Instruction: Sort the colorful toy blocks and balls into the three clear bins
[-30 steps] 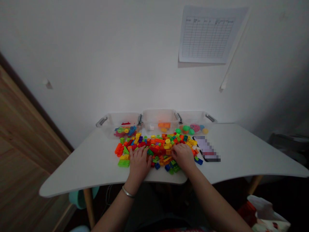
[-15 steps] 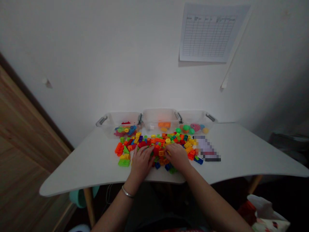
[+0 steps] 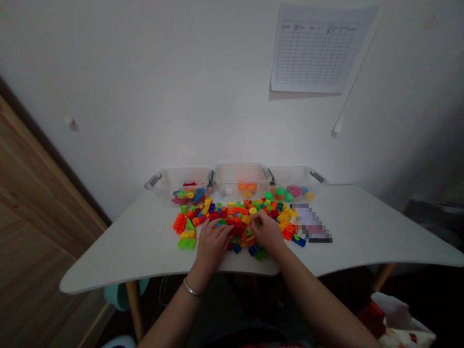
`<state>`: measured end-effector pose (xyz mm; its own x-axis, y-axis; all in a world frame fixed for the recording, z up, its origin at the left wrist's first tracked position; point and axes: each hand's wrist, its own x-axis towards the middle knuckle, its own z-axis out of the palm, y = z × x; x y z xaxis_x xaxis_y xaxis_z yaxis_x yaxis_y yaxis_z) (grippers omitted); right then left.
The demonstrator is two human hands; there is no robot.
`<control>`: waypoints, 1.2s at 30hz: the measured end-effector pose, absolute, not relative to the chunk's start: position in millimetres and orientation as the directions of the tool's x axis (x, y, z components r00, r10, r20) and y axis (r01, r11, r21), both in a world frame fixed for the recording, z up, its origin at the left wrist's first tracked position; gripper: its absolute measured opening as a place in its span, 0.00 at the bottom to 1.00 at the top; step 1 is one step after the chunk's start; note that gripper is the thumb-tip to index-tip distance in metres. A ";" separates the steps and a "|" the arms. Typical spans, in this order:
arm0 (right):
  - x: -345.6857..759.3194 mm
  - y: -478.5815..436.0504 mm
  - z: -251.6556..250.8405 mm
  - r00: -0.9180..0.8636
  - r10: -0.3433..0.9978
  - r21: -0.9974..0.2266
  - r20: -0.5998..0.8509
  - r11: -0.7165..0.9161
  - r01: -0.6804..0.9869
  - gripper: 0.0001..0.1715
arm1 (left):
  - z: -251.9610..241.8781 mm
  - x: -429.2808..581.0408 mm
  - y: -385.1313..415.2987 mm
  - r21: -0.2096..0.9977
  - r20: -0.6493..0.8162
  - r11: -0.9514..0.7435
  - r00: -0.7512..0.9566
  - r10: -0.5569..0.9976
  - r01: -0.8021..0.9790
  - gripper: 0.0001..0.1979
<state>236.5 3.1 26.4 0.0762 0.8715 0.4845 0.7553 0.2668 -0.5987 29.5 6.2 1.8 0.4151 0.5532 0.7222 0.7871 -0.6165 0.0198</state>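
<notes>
Along the far edge of the white desk (image 3: 123, 246), 3 clear plastic tubs stand side by side against the wall, their grey clip handles nearly touching, which seems to keep them together and within reach of the seat. The left tub (image 3: 159, 181) holds a mix of blue, red and green pieces; the middle tub (image 3: 239, 174) holds a few orange bricks (image 3: 247, 187) and a pale piece; the right tub (image 3: 294, 175) holds rounded green, pink and yellow pieces.

Just in front of the tubs, a pile of plastic building bricks (image 3: 232, 222) spreads across the desk, between the person's 2 forearms and close to the near edge — an easy spot for both hands to work in. It is red, orange, yellow, green and blue, far too many to count exactly from this view, with a lime-green brick (image 3: 187, 243) lying at its left side.

The left hand (image 3: 213, 244), with a metal bangle (image 3: 191, 288) on its wrist, lies over the bricks with its fingers (image 3: 223, 231) spread and nothing visibly held. The right hand (image 3: 266, 232) sits just beside it on the pile, its fingers (image 3: 255, 220) drawn narrowly together at a small yellow piece — whether they grip it, I cannot tell.

To the right of the pile lies 1 phone (image 3: 311, 224), its screen pixelated, and above on the wall hangs 1 printed table sheet (image 3: 313, 48).
</notes>
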 end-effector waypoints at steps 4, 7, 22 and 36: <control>260.8 30.2 52.2 0.279 0.771 -0.704 0.572 0.287 0.649 0.07 | -0.4 30.3 6.8 0.055 0.701 -0.594 0.393 0.596 0.803 0.13; 274.9 58.1 81.3 0.311 0.725 -0.702 0.615 0.323 0.635 0.11 | -3.0 30.0 8.0 0.063 0.699 -0.587 0.384 0.603 0.807 0.13; 263.9 126.4 101.6 0.039 0.894 -0.431 0.447 0.177 0.885 0.19 | -2.3 29.9 6.7 0.079 0.687 -0.578 0.375 0.622 0.812 0.13; 267.4 123.4 96.7 -0.060 0.821 -0.373 0.567 0.322 0.870 0.18 | -6.5 29.3 10.6 0.057 0.725 -0.599 0.379 0.574 0.799 0.12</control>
